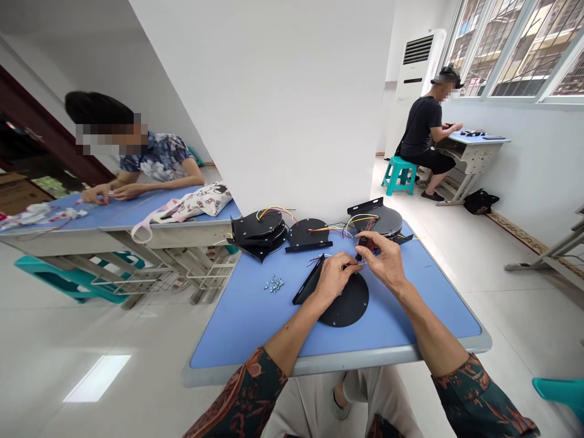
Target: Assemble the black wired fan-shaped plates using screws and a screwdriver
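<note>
A black round plate with a bracket lies on the blue table in front of me. Above it my left hand is closed in a pinch on thin coloured wires. My right hand is closed too, gripping a small black part that the wires run to. The two hands meet over the plate's far edge. A small heap of screws lies to the left of the plate.
Three more black round assemblies with coloured wires stand at the table's far edge. A person sits at a blue desk on the left. Another person sits at a desk by the window.
</note>
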`<action>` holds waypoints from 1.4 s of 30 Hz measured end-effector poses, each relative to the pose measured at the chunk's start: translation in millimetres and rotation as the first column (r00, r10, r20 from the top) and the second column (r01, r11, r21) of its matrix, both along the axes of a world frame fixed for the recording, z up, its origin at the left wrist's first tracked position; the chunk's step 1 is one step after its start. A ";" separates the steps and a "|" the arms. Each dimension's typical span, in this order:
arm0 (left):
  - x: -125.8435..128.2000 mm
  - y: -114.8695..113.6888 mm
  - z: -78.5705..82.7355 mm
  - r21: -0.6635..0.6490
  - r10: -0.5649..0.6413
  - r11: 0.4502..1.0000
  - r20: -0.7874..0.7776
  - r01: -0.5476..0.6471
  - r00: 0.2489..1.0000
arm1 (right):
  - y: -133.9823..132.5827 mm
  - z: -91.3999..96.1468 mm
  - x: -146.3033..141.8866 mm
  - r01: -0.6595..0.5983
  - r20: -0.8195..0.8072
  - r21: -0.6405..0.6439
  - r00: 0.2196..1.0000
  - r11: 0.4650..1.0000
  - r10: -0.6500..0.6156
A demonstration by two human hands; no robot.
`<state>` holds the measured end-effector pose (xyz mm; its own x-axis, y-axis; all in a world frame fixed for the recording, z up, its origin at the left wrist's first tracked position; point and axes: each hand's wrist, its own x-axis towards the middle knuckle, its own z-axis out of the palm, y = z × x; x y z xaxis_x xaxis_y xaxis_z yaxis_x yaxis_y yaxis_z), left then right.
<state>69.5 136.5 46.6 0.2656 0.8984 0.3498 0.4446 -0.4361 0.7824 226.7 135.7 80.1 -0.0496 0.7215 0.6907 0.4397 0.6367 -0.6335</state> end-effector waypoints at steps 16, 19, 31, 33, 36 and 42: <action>1.3 2.5 -4.1 0.059 0.015 0.998 -0.037 -0.013 0.999 | -1.8 -1.3 -2.5 0.001 0.101 0.222 0.995 0.975 -0.024; 1.4 1.9 -3.2 0.045 0.021 0.999 -0.051 -0.019 0.998 | -1.8 -1.4 -1.9 0.001 0.096 0.195 0.995 0.981 -0.020; 1.8 1.5 -1.3 0.003 -0.013 1.000 -0.043 0.013 0.999 | -0.4 4.8 4.3 -0.199 0.017 -0.045 0.980 0.979 0.200; 1.9 1.8 -2.0 0.008 0.008 1.000 -0.056 -0.007 0.998 | -1.5 5.5 3.6 -0.181 0.026 -0.054 0.983 0.982 0.183; 1.8 1.4 -2.5 0.019 0.022 1.000 -0.076 -0.020 0.997 | -2.4 5.3 2.2 -0.102 0.048 -0.043 0.993 0.994 0.104; 0.3 1.8 -4.6 0.040 0.003 0.999 -0.072 0.000 0.997 | 2.9 -0.7 1.9 0.001 0.010 -0.051 1.000 0.999 -0.001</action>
<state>69.8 138.3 42.0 0.2900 0.8846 0.3652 0.5000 -0.4654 0.7303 228.6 138.7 79.4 -0.0554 0.7559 0.6524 0.4468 0.6031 -0.6608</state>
